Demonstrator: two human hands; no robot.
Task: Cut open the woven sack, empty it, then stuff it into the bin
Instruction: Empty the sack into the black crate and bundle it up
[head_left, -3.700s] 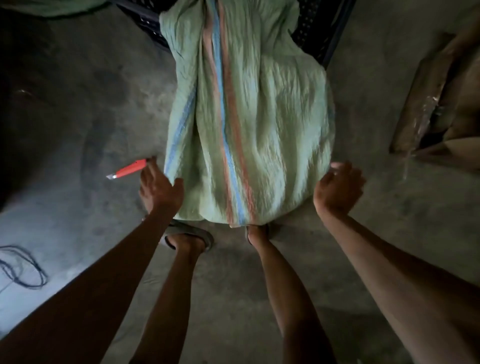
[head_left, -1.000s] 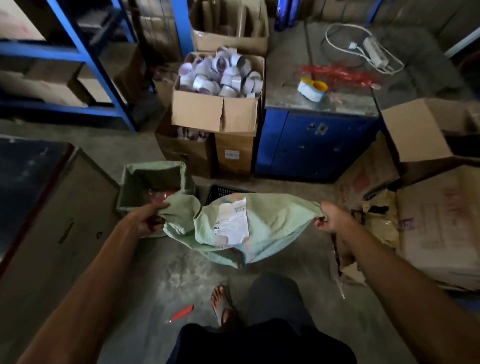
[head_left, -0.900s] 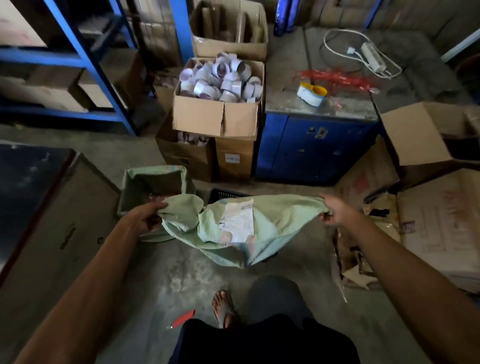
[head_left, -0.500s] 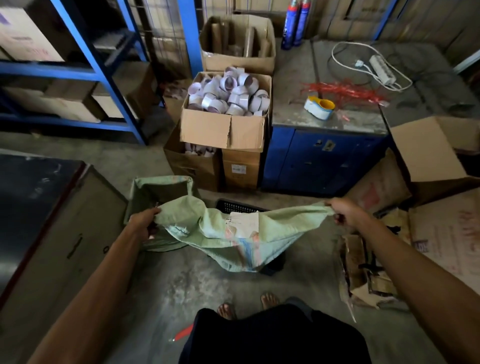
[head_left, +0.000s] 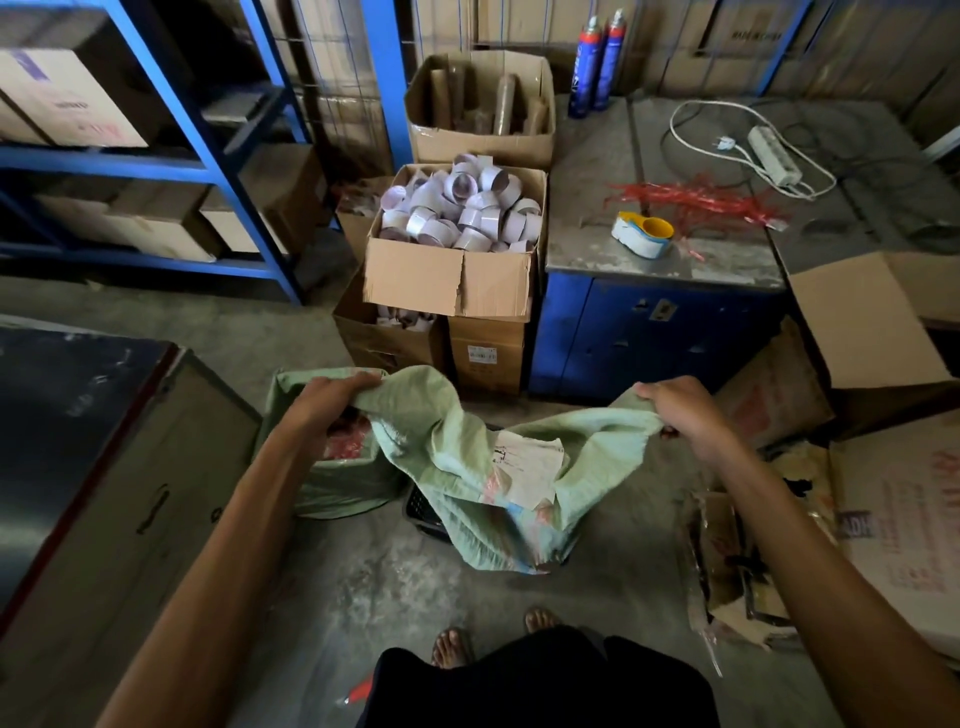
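Note:
The pale green woven sack (head_left: 467, 467) hangs limp and crumpled between my hands, a white paper label on its front. My left hand (head_left: 332, 397) grips its left corner right above the bin (head_left: 332, 488), a container lined with green sacking that shows red material inside. My right hand (head_left: 675, 410) grips the sack's right corner, held out to the right at about the same height. The sack's lower fold droops over a black crate (head_left: 423, 512) on the floor. The red-handled cutter (head_left: 358, 692) lies on the floor by my feet.
A dark metal cabinet (head_left: 104, 467) stands at my left. Cardboard boxes of tape cores (head_left: 457, 244) and a blue steel workbench (head_left: 660, 312) stand ahead. Flattened cardboard and open boxes (head_left: 883, 467) crowd the right. Blue shelving (head_left: 156, 156) fills the back left.
Earlier the full sack lay tipped over the black crate. Since a second ago my left hand has carried its corner over the bin's mouth, and the sack sags more in the middle.

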